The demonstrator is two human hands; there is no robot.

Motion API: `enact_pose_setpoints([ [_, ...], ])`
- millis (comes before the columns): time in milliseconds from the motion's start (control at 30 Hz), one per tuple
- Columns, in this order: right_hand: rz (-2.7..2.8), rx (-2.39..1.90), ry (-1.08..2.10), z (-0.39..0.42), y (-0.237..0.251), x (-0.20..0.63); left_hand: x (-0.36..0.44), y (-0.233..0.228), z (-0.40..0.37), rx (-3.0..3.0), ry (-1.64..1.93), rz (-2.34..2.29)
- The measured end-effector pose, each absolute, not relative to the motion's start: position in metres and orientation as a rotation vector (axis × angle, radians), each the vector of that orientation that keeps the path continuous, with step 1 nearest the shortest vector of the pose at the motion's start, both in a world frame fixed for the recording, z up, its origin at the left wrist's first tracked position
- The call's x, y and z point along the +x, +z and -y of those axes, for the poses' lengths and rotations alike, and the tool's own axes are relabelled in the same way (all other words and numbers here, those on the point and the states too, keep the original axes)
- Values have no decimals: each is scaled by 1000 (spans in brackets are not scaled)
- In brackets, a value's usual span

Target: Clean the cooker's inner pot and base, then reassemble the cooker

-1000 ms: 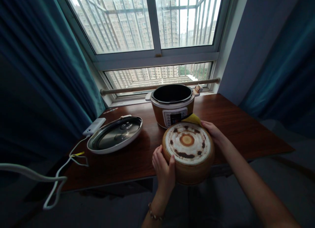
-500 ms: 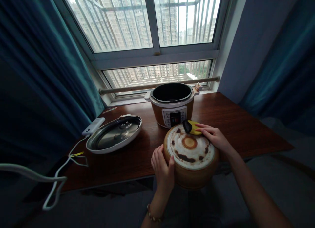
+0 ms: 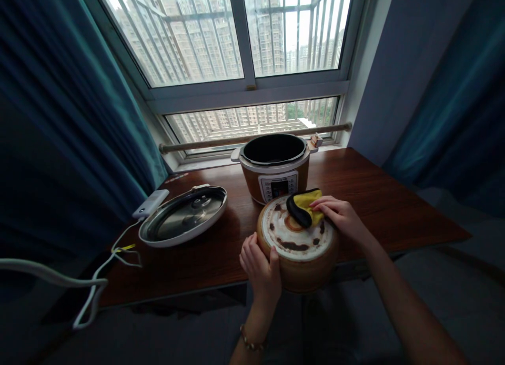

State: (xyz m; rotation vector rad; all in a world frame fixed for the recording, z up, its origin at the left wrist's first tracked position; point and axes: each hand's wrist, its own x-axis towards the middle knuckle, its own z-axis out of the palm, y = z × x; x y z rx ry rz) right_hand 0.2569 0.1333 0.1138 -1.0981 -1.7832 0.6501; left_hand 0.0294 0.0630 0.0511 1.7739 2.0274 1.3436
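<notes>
A round brown pot (image 3: 294, 249) is turned so that its stained, whitish bottom faces up, near the table's front edge. My left hand (image 3: 261, 265) grips its left side, thumb on the rim of the bottom and fingers along the wall. In my right hand (image 3: 340, 215) a yellow cloth with a black edge (image 3: 307, 206) is pinched; it lies against the far right part of the pot's bottom. Right behind stands an electric pressure cooker (image 3: 274, 168), lidless, with a dark inside and a front control panel.
The cooker's lid (image 3: 183, 216) lies upside down on the left of the wooden table (image 3: 379, 196). Beside it is a white power bank (image 3: 151, 203) with a white cable (image 3: 94, 286) hanging off the left edge. A window with a rail (image 3: 205, 144) is behind, curtains at both sides.
The cloth has moved left over the pot's bottom, and more of it shows, now partly covering the central ring. The pot has shifted slightly left and away from me.
</notes>
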Motion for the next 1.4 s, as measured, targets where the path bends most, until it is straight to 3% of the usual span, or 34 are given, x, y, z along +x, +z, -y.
enact_pose_setpoints([
  [400,2033,-1042,455,-16,106,185,29,43,-67,1757,1356,-2022],
  [733,2032,-1040,544,-27,104,203,25,51,-60,1728,1349,-1855],
  [1033,1456,-1378,308,-32,63,239,26,50,-60,1691,1355,-1851],
  [1267,1341,-1376,321,-14,81,192,22,42,-64,1621,1342,-1788],
  [1400,1519,-1219,545,-6,100,156,17,51,-56,1443,1414,-1644],
])
